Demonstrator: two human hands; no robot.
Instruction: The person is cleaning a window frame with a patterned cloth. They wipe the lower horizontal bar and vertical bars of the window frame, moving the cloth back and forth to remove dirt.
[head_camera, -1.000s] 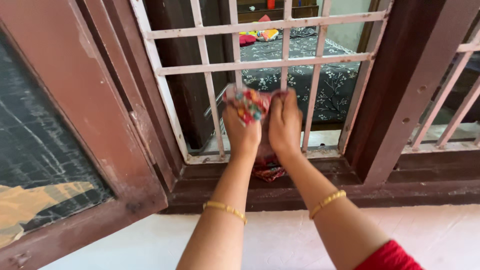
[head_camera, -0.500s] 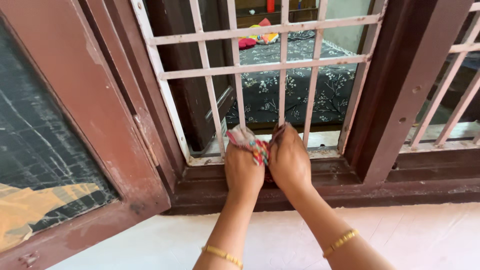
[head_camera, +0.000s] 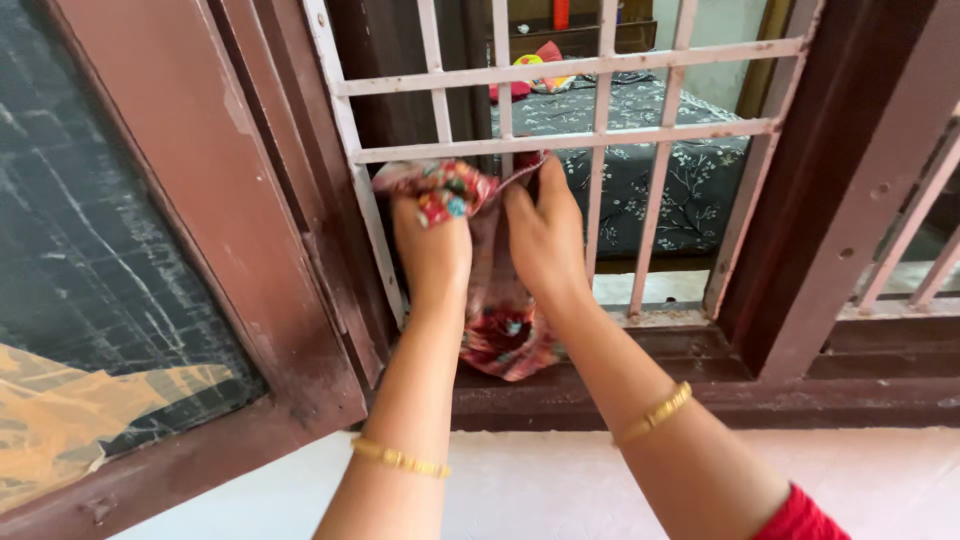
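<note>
Both hands have risen to the grille's lower crossbar (head_camera: 560, 140): left hand (head_camera: 432, 245) fisted on the floral cloth (head_camera: 500, 320), right hand (head_camera: 545, 235) pinching its edge at three o'clock, spreading it against the bars.

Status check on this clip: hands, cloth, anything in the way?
Left hand and right hand both gripping the patterned cloth against the white window grille. Cloth hangs down to the brown sill. Grille bars cross right behind it.
</note>
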